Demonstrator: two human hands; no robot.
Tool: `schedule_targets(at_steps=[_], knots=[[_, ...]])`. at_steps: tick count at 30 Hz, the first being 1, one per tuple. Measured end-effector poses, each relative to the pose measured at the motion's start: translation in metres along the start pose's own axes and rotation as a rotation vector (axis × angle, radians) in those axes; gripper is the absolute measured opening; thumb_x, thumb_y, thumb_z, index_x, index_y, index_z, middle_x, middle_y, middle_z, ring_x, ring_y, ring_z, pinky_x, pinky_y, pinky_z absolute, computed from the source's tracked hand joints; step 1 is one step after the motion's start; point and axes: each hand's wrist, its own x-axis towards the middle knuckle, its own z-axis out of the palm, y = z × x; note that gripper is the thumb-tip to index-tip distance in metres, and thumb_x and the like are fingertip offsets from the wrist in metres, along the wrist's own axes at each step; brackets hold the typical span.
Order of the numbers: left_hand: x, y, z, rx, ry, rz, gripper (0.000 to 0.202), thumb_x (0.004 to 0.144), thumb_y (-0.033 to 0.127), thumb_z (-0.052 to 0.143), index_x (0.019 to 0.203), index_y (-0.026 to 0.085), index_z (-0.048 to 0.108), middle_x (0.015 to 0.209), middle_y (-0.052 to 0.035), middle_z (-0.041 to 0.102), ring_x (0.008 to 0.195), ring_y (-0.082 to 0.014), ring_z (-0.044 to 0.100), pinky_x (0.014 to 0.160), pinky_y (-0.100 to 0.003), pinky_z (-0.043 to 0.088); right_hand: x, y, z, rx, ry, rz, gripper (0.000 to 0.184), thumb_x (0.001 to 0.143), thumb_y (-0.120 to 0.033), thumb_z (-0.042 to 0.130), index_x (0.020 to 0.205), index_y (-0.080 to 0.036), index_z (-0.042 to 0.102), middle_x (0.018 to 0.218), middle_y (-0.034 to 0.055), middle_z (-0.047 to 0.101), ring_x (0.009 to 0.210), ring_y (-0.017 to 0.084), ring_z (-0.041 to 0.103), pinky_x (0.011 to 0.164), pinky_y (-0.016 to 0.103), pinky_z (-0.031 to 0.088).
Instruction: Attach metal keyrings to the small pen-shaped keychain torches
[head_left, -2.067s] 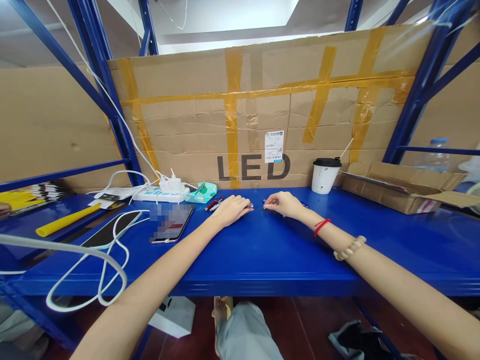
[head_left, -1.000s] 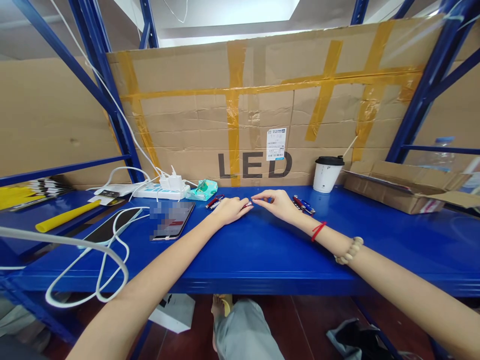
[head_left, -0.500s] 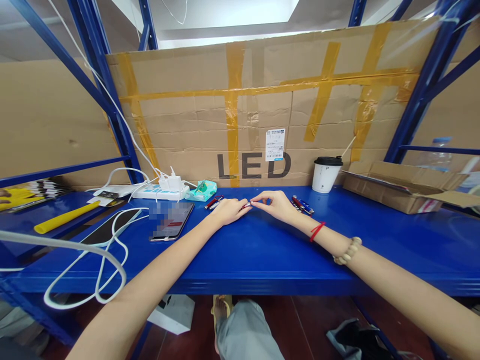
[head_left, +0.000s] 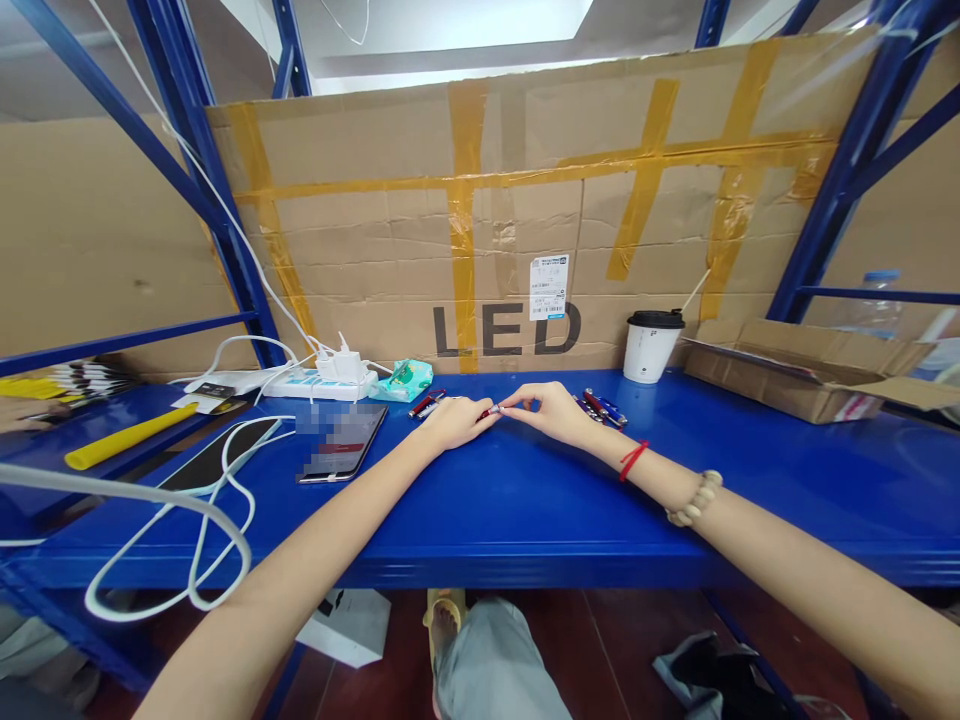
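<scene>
The left hand (head_left: pixel 454 422) and the right hand (head_left: pixel 552 410) meet fingertip to fingertip on the flat blue metal shelf board (head_left: pixel 525 500), with a small red pen (head_left: pixel 491 411) bridging the gap between them. Towards the person from both hands the board lies bare as far as its front edge, and both forearms cross that edge. To the right of the right hand the surface is also bare for a long stretch.

The left hand lies knuckles up with its fingers curled nearly closed around one end of the small red pen. The right hand is mostly closed too, its thumb and forefinger pinched on the other end and the remaining fingers bent. The pen sits just above the board; whether it touches the board cannot be told.

Just beyond the left hand lie short red and silver pens (head_left: pixel 427 403), and just beyond the right hand is a small heap of red and blue pens (head_left: pixel 600 408). Left of the left hand, a dark flat phone (head_left: pixel 341 442) lies near, and a looping white cable (head_left: pixel 187 520) runs past it and hangs over the front edge. Further back on the right stands a white paper cup with a black lid (head_left: pixel 651 350). Behind everything, a taped brown cardboard sheet printed LED (head_left: pixel 510 220) closes off the back edge.
</scene>
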Motion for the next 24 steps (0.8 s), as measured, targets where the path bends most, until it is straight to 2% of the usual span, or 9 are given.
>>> schedule_targets(at_steps=[10,24], knots=[[0.0007,-0.0015,0.0002,-0.048,-0.021,-0.034,0.038,0.091,0.042,0.027,0.098,0.022,0.058,0.088,-0.0065,0.067,0.086,-0.0217,0.063,0.071,-0.029,0.046,-0.0016,0.0014,0.0016,-0.024,-0.030,-0.027,0.021,0.080,-0.036,0.058,0.086,-0.020,0.071,0.082,0.0028,0.070,0.067,0.014,0.059,0.064,0.025,0.043],[0.0023,-0.0038,0.0024,-0.079,-0.016,-0.020,0.038,0.091,0.042,0.026,0.096,0.021,0.057,0.086,-0.0058,0.067,0.085,-0.0211,0.063,0.073,-0.029,0.045,-0.0014,-0.0021,0.0007,-0.056,-0.058,-0.056,0.021,0.081,-0.033,0.057,0.086,-0.019,0.071,0.085,0.0035,0.070,0.071,0.014,0.059,0.065,0.025,0.042]])
